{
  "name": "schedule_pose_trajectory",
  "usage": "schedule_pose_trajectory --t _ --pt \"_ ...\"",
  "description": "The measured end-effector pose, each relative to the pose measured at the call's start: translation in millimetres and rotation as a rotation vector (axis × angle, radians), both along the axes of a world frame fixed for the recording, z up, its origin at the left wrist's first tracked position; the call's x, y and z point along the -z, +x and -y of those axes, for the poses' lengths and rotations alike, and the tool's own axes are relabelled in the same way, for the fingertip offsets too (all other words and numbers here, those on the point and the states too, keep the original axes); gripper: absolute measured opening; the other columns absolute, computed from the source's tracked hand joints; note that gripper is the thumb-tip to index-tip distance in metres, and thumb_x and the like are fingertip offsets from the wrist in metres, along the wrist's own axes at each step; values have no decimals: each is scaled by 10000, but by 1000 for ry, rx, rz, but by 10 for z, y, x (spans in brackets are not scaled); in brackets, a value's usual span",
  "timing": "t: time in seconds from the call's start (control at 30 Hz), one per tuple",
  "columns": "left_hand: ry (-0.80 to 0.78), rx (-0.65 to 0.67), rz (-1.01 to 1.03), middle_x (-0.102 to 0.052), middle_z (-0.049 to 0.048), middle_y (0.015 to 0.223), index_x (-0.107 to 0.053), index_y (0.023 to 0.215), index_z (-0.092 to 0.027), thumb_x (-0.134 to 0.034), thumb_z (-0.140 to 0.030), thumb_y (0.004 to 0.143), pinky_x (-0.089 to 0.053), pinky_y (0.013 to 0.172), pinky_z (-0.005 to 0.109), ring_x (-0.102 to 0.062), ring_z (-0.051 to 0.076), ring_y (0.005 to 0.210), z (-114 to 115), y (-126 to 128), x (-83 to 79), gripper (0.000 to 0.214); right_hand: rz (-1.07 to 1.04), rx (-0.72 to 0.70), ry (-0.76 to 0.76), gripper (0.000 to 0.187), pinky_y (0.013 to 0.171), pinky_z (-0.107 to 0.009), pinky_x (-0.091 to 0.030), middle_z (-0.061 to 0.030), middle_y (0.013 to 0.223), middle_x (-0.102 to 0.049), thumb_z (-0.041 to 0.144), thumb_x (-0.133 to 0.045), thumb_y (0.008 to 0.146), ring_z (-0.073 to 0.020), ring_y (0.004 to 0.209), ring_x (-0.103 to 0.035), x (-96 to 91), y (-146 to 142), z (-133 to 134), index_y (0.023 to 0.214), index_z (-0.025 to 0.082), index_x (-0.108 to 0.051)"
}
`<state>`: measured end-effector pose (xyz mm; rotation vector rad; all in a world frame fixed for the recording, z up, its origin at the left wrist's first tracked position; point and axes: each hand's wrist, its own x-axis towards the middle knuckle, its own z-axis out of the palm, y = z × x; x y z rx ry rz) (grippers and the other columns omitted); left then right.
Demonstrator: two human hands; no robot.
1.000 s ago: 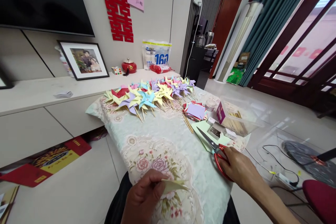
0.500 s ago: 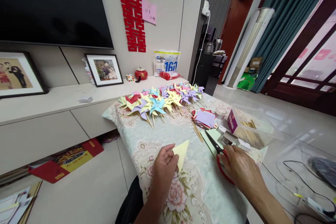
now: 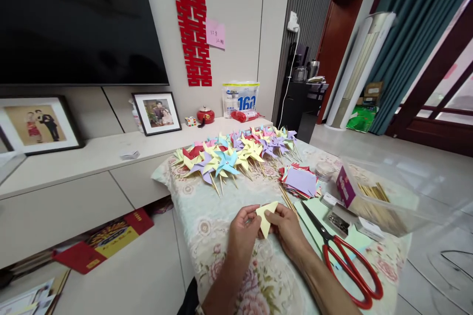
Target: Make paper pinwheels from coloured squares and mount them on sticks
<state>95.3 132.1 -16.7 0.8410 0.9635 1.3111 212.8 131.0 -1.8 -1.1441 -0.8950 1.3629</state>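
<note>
A pale yellow piece of paper [image 3: 266,217], folded to a triangle, is pinched between both hands above the flowered tablecloth [image 3: 221,229]. My left hand [image 3: 244,229] has it by the left edge. On its right side, my right hand [image 3: 286,226] grips it with thumb and fingers. Red-handled scissors [image 3: 345,261] lie to the right of my right hand, partly over light green paper [image 3: 314,221]. Several wooden sticks [image 3: 289,202] rest beside that paper. A stack of coloured paper squares [image 3: 301,181] lies just beyond, with a lilac sheet on top.
Many finished paper pinwheels [image 3: 236,152] cover the far side of the table. At the right stand a clear plastic box [image 3: 399,216] with wooden sticks and a small open box [image 3: 338,221] of metal pins. Behind is a white cabinet [image 3: 155,145] with framed photos.
My right hand has let go of the scissors, which now lie on the table, and has moved left to the yellow paper. The view has shifted slightly.
</note>
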Motion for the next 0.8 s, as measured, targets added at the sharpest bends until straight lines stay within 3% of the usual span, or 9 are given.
schedule_pose_trajectory --t 0.13,0.27,0.8 --pt "25 106 26 -718 60 711 -690 1077 -103 -702 -429 811 -531 574 289 -645 166 584 45 -54 -4 421 -79 -20 -40 290 487 -215 -366 18 621 -616 372 -810 642 -97 516 -492 13 84 15 767 149 -674" --pt "25 120 57 -754 97 817 -723 1045 -108 -736 -414 785 -528 598 283 -654 171 642 54 -79 -7 401 -136 -80 -94 294 484 -229 -380 -17 643 -663 349 -830 630 -126 531 -541 -40 106 -5 783 137 -695" --pt "30 120 32 -747 66 751 -757 979 -122 -775 -371 742 -507 568 241 -619 134 596 52 -83 -1 344 -132 -107 -106 291 513 -243 -387 -36 641 -690 347 -829 636 -147 549 -576 -97 89 30 788 131 -709"
